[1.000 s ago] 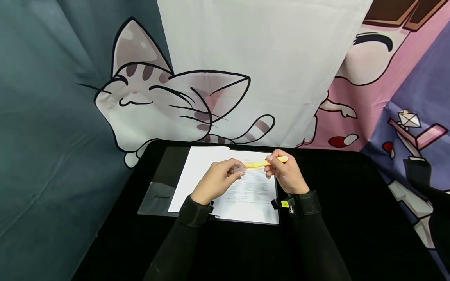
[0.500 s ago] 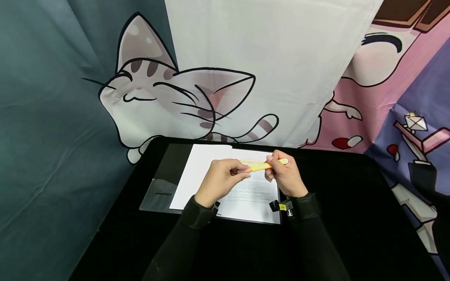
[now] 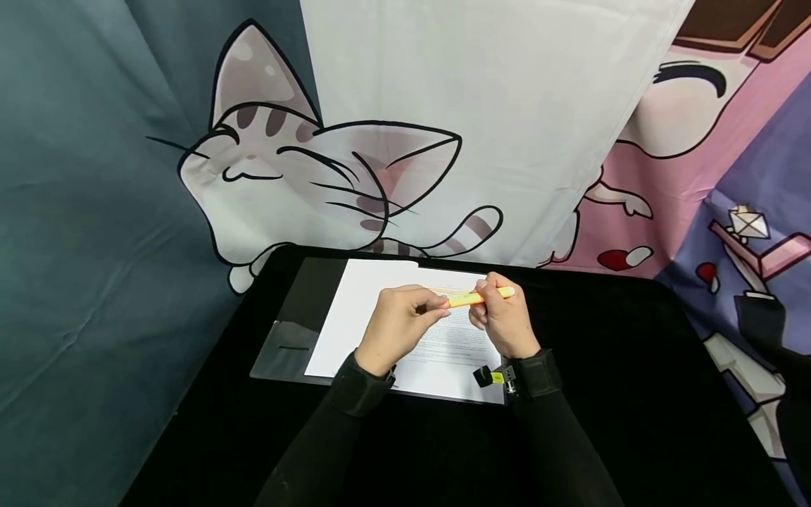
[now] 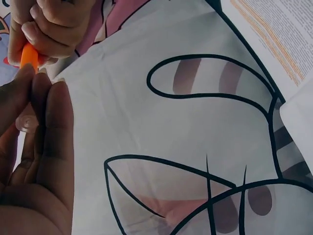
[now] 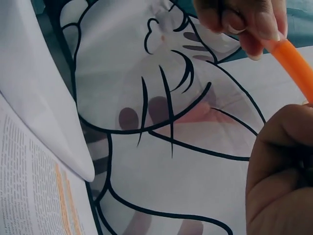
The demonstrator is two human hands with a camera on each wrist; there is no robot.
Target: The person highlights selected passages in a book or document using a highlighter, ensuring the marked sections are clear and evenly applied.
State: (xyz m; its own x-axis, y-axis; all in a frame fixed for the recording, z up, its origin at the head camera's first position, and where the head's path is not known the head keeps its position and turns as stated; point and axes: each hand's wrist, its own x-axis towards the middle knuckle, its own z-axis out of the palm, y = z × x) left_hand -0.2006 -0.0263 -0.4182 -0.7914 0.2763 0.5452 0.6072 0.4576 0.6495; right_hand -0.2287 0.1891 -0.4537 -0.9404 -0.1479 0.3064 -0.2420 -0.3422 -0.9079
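Observation:
Both hands meet at an orange-yellow highlighter (image 3: 465, 300), held above the printed pages in the head view. My right hand (image 3: 510, 320) grips its barrel near the pale rear end. At the other end, the left hand (image 3: 402, 324) pinches a translucent cap (image 4: 27, 123) over the tip; its fingers hide most of the cap. The right wrist view shows the orange barrel (image 5: 293, 68) running from the left fingertips to the right hand. Below lies a white page (image 3: 450, 366) of small print, with orange-yellow lines across its upper part.
An open clear-and-dark folder (image 3: 288, 345) lies under the papers on the black table (image 3: 608, 394). A blank white sheet (image 3: 355, 303) covers its left side. Behind the table hangs a cloth backdrop (image 3: 507, 105) with cartoon animals.
The left fingers have moved right and closed over the highlighter's tip with the cap, hiding the tip seen earlier. The right hand has shifted slightly left with the highlighter.

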